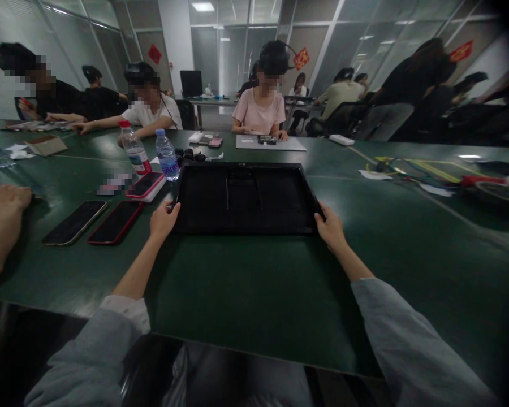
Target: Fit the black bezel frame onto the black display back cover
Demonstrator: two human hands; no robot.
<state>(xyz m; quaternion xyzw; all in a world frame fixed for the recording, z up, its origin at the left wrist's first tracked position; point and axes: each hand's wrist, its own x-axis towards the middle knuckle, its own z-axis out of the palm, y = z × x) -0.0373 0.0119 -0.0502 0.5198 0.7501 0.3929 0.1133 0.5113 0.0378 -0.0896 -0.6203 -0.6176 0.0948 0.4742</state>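
Observation:
A wide, shallow black rectangular shell (199, 198), which looks like a monitor casing, is in front of me over the green table. Its raised rim faces up, and two thin lines run across its dark inside. My left hand (163, 220) is closed on its left edge near the front corner. On the opposite edge, my right hand (330, 226) grips it with the thumb over the rim. Whether the shell's underside touches the table cannot be made out. The fingers underneath are partly hidden.
Left of the shell are two phones (75, 223) (116, 223), a red-edged white box (147, 187) and two bottles (136, 148) (167, 154). Another person's arm (4, 226) rests at far left. Cables (419, 169) lie on the right. Across the table, a person (261, 110) works at a grey mat (248, 142).

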